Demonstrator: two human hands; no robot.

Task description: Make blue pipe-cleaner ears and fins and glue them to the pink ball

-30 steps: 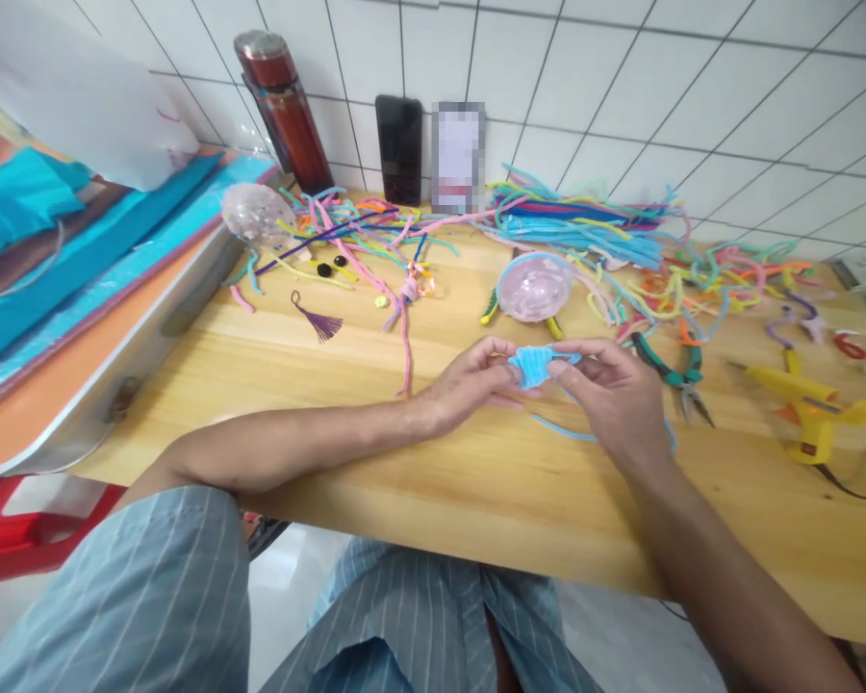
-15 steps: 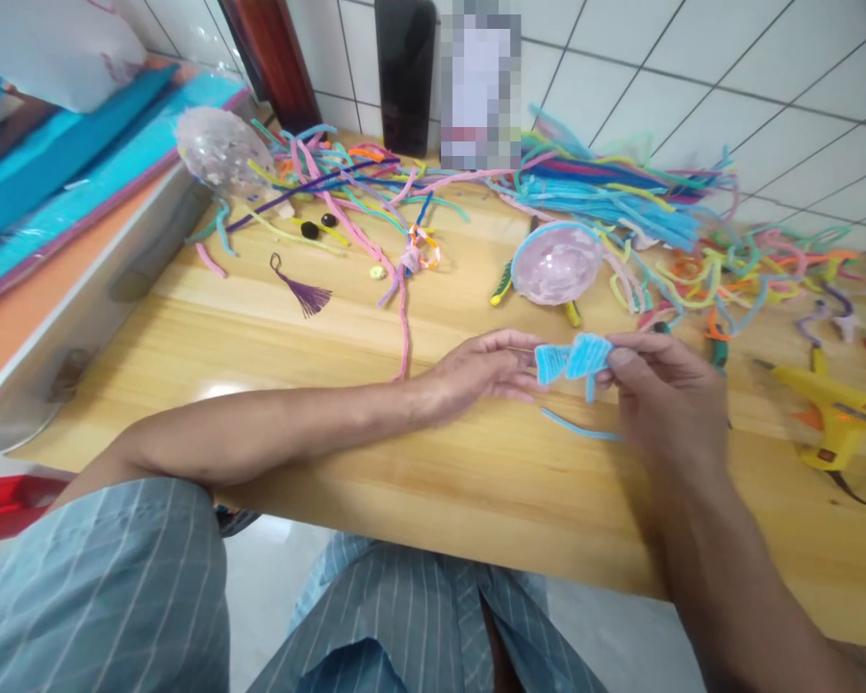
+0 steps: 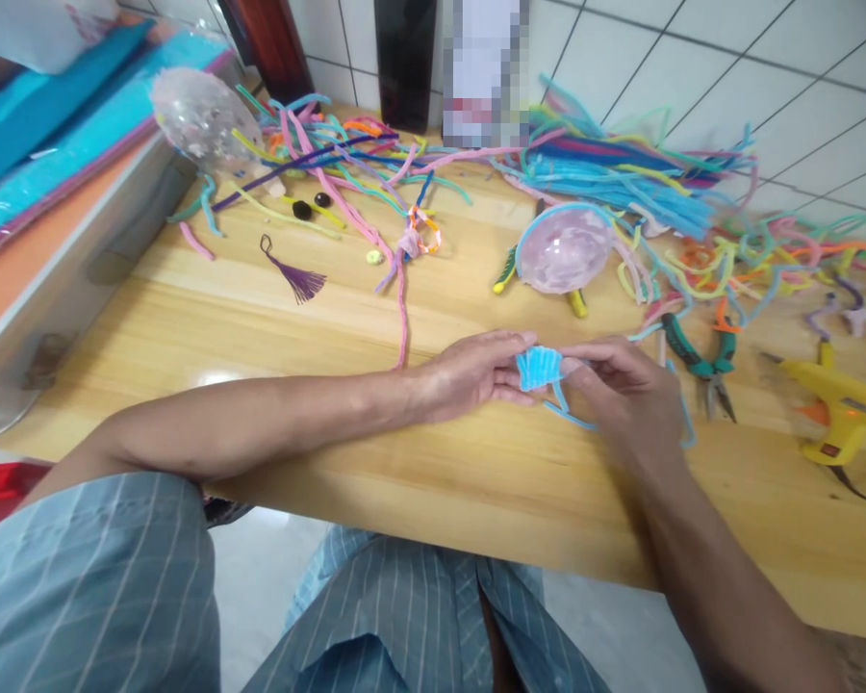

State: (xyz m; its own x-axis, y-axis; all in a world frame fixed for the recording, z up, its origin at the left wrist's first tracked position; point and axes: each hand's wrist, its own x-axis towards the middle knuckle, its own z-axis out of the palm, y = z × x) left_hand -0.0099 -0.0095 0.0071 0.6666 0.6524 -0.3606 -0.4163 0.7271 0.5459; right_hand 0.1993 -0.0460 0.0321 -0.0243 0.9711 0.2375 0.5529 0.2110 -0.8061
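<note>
A small light-blue piece made of pipe cleaner (image 3: pixel 538 369), folded in close parallel rows, is held between both hands over the front half of the table. My left hand (image 3: pixel 472 373) grips its left side between thumb and fingers. My right hand (image 3: pixel 624 387) pinches its right edge, and the fingertips there are partly hidden. A thin blue tail hangs below the piece. Under the hands, a loose blue pipe cleaner strand (image 3: pixel 573 421) lies on the wood. Green-handled pliers (image 3: pixel 708 371) rest just right of my right hand.
A yellow glue gun (image 3: pixel 841 399) lies at the right. Behind the hands is a clear pinkish dome (image 3: pixel 567 248). Pipe cleaners (image 3: pixel 621 188) pile along the tiled wall. A purple tassel (image 3: pixel 299 277), a pink braided strand (image 3: pixel 403 322) and a clear ball (image 3: pixel 202 115) are further left.
The blue piece has moved slightly left and turned; it showed two folded panels before and shows one now. My right hand shifted left, uncovering the pliers.
</note>
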